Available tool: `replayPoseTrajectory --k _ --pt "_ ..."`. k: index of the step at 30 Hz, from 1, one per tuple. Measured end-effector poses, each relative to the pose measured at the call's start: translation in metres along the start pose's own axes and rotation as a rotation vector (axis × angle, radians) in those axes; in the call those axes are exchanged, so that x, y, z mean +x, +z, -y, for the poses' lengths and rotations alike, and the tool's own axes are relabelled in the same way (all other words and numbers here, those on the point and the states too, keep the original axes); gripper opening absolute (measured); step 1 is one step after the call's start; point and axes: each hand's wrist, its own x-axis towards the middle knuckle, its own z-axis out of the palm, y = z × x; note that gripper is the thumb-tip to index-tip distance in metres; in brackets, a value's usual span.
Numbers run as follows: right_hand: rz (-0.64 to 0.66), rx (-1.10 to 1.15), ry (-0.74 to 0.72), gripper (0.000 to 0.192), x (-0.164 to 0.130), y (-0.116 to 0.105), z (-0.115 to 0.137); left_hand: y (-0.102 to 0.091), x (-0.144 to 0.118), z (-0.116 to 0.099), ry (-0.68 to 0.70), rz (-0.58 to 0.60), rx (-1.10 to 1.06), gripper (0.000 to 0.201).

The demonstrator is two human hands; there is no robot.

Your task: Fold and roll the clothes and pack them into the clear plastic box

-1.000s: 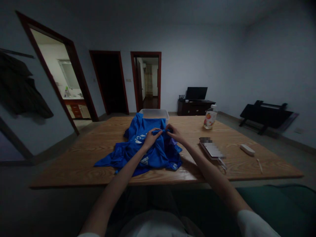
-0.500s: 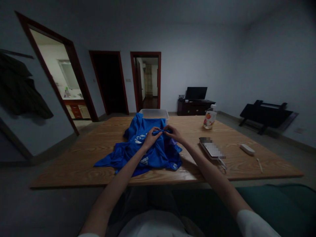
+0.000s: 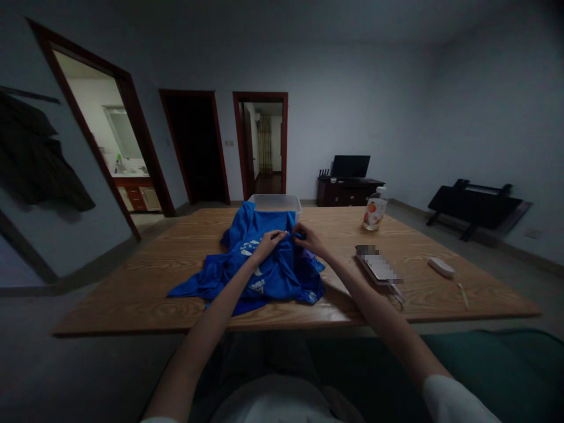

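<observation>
Shirt [image 3: 264, 267] (blue, crumpled) lies mid-counter [image 3: 141, 288], just before a white tub [image 3: 275, 202]; left hand [image 3: 268, 244] and right hand [image 3: 311, 239] both pinch its upper fold.

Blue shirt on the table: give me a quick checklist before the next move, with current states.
1. Left hand grip on blue shirt: ok, pinching a fold.
2. Right hand grip on the same fold: ok.
3. Shirt fully on wooden table: ok.
4. Shirt lying flat: not ok, bunched.
5. White tub behind the shirt empty: cannot tell.
6. Bottle apart from the shirt: ok.
</observation>
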Motion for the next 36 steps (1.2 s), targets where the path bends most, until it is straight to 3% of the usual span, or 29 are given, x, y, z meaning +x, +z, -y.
replayPoseTrajectory --k 6,12,19,24,31,36 --pt "0.004 -0.014 -0.004 0.020 -0.001 0.002 -0.004 0.002 0.002 0.012 0.014 -0.010 0.051 0.048" --pt "-0.005 -0.011 -0.024 0.020 -0.003 0.003 -0.004 0.006 -0.005 0.004 0.114 -0.079 0.121 0.034" --pt "0.042 0.010 0.001 0.029 -0.001 0.002 -0.003 0.003 -0.019 -0.018 0.248 -0.087 0.479 0.023" --pt "0.064 0.026 -0.002 0.030 0.000 0.003 -0.012 0.001 -0.024 -0.021 0.287 -0.061 0.635 0.020" --pt "0.054 -0.038 -0.026 0.024 -0.001 0.003 -0.010 0.000 -0.018 -0.012 0.162 -0.067 0.482 0.030" --pt "0.046 -0.008 -0.015 0.027 -0.001 0.003 -0.003 -0.007 -0.009 -0.002 0.080 -0.003 0.320 0.042"
